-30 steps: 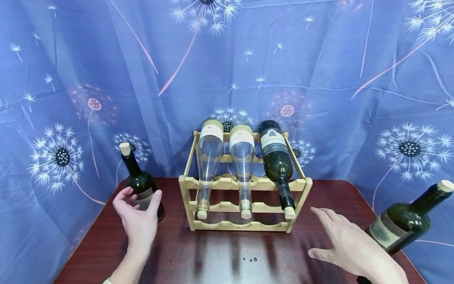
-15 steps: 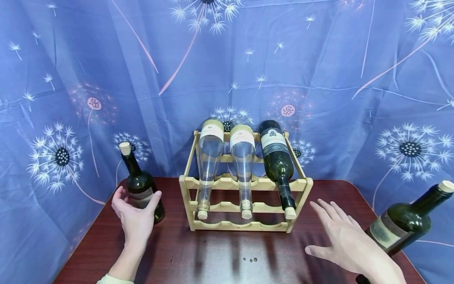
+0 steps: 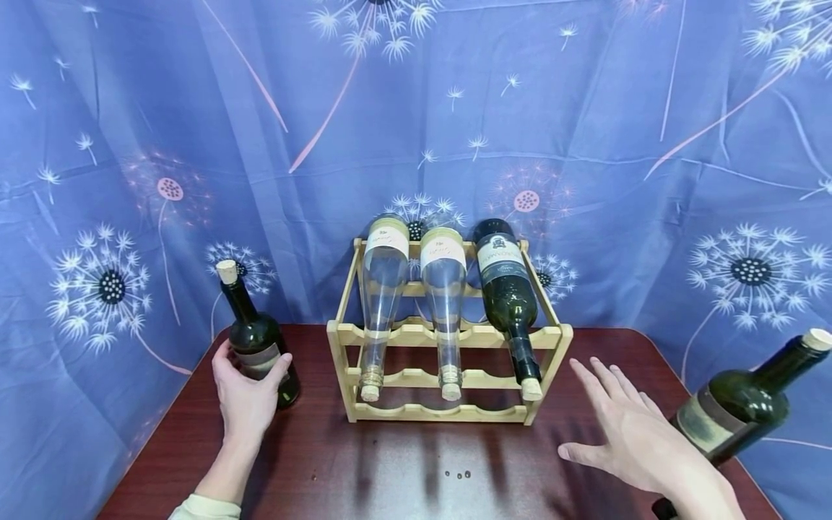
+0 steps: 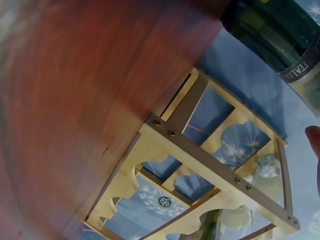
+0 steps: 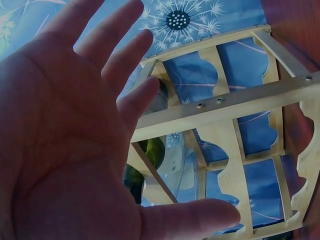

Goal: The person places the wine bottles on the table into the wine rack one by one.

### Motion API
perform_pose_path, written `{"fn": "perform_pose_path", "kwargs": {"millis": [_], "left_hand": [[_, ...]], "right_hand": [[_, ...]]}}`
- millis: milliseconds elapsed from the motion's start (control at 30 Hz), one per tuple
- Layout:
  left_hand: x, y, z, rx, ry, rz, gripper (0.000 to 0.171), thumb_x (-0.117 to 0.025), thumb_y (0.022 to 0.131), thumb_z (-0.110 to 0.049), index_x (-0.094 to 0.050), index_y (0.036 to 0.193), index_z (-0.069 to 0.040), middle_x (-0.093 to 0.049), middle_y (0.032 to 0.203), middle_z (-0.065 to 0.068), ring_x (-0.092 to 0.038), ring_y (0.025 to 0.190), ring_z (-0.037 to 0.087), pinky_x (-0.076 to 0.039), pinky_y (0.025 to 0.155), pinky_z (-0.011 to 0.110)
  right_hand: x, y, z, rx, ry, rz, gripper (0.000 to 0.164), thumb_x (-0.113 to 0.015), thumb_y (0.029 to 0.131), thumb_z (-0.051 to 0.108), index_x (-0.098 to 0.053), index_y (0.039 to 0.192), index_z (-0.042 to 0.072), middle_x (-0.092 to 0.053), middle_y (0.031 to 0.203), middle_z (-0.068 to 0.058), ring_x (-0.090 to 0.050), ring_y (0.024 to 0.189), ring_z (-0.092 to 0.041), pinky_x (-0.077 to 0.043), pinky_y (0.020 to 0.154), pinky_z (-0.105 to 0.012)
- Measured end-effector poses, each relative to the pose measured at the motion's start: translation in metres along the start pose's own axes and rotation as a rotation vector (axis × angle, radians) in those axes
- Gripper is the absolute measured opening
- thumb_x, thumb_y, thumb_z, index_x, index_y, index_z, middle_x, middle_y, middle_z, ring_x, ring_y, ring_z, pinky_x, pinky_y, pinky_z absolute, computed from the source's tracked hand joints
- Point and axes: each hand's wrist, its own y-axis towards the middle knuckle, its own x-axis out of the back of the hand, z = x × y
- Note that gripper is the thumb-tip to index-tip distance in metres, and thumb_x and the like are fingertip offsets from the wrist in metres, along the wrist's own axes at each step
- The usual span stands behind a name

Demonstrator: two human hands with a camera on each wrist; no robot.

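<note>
My left hand (image 3: 247, 397) is at a corked dark green wine bottle (image 3: 256, 336) standing on the table's left side. Its fingers curve along the bottle's left and the thumb lies before its right part; part of the fingers is hidden. In the left wrist view a fingertip (image 4: 314, 140) shows a small gap from the bottle (image 4: 280, 37). My right hand (image 3: 630, 440), fingers spread and holding nothing, hovers right of a wooden wine rack (image 3: 448, 336). Beyond that hand stands another corked green bottle (image 3: 734, 412), partly covered by the forearm.
On the rack's top level lie two clear bottles, one at the left (image 3: 383, 282) and one in the middle (image 3: 444, 282), and a dark wine bottle (image 3: 510, 296) at the right, corks toward me. A blue dandelion-print cloth (image 3: 390, 130) hangs behind the dark red table (image 3: 403, 462).
My left hand has shifted slightly and closed in on the left bottle. My right hand's fingers have spread and lifted a little. The bottles and rack stay in place.
</note>
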Motion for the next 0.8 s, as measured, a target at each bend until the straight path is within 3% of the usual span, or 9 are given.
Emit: {"fn": "perform_pose_path", "kwargs": {"millis": [367,800], "left_hand": [[0.009,0.007,0.002,0.047,0.138,0.127,0.096,-0.079,0.075,-0.046,-0.026,0.149,-0.016,-0.049,0.13,0.015,-0.047,0.119,0.033,-0.036,0.093,0.053],[0.014,0.011,0.0,0.013,0.167,0.145,0.089,-0.079,0.078,-0.038,-0.027,0.145,-0.01,-0.047,0.129,0.019,-0.046,0.119,0.038,-0.034,0.096,0.054]], "right_hand": [[-0.002,0.002,-0.003,-0.003,0.002,-0.002,0.124,-0.055,0.063,0.086,-0.007,0.156,0.019,-0.018,0.153,-0.024,-0.022,0.135,-0.05,-0.026,0.096,-0.071],[-0.001,0.001,-0.006,0.003,0.041,0.003,0.125,-0.056,0.063,0.085,-0.004,0.156,0.019,-0.02,0.152,-0.025,-0.026,0.132,-0.052,-0.029,0.094,-0.07]]}}
